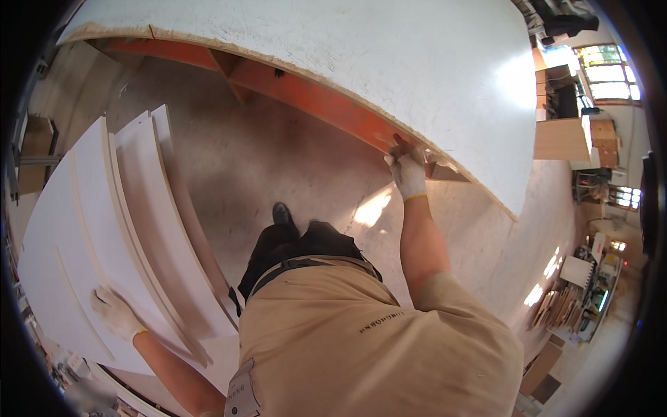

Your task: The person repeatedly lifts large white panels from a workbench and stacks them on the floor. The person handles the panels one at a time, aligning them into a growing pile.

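Two gloved hands are at work, each on a different white board. The fingers of the left hand (114, 313), in a white knit glove, lie spread and flat on the top face of a stack of long white laminated panels (83, 229); nothing is pinched there, the palm simply presses down on the uppermost sheet near its lower end. The panels lie staggered, so that their pale raw edges show as steps toward the person's legs, and the stack runs from the lower left up toward the top of the view.

The fingers of the right hand (408, 174), in a white knit glove with a yellow cuff, are curled together around the lower edge of a large white tabletop board (389, 62), gripping it where the board meets an orange-red metal frame (292, 87) underneath. The arm is stretched out straight to reach it. The board fills the upper part of the view, well apart from the stacked panels.

Between the two lies a pale speckled concrete floor (278, 167), with the person's dark shoe (283, 214) on it. A beige shirt (361, 347) fills the lower middle. Far right, a workshop with stacked wood pieces (559, 306) and windows (608, 73).
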Action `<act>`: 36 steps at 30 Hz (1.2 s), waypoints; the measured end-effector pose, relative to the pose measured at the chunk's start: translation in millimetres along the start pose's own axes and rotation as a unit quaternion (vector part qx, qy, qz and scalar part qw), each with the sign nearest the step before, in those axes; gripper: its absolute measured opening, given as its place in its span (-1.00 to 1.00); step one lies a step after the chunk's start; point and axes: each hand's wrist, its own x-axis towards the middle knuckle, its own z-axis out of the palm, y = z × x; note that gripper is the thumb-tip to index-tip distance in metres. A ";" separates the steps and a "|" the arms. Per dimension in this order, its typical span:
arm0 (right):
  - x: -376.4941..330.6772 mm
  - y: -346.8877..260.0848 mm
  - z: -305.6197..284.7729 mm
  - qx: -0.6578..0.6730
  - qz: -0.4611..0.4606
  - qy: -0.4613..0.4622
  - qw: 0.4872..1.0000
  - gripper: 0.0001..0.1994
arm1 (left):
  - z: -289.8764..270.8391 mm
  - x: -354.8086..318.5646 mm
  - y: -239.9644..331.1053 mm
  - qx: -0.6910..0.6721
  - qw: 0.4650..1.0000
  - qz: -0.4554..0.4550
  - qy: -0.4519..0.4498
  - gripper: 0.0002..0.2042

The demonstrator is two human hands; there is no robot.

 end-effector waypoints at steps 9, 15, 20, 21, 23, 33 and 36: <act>-35.8 -17.1 -72.9 -0.247 -0.286 0.018 0.925 -0.50 | -2.7 5.5 3.1 -0.004 1.000 -0.010 -0.018 -0.38; -47.6 -53.2 -43.4 0.439 -0.138 -0.027 0.887 -0.74 | -6.0 8.7 4.9 0.012 0.999 -0.011 -0.037 -0.36; -56.1 -57.6 -24.3 0.548 -0.117 0.008 0.828 -0.77 | -3.5 12.0 1.9 0.046 0.998 0.010 -0.038 -0.38; -57.7 -57.3 -24.5 0.550 -0.124 -0.002 0.826 -0.76 | -2.4 12.3 1.2 0.027 0.999 0.010 -0.031 -0.38; -62.5 -56.4 -25.7 0.568 -0.130 -0.042 0.811 -0.73 | -0.6 13.2 -0.4 0.037 0.998 0.007 -0.045 -0.39; -100.2 -25.7 -28.9 0.279 -0.082 -0.001 0.957 -0.59 | 1.6 16.2 -0.6 0.014 0.999 0.016 -0.028 -0.36; -101.4 -23.5 -45.6 0.295 -0.084 0.100 0.946 -0.60 | -2.4 13.2 2.6 0.014 0.999 0.007 -0.033 -0.36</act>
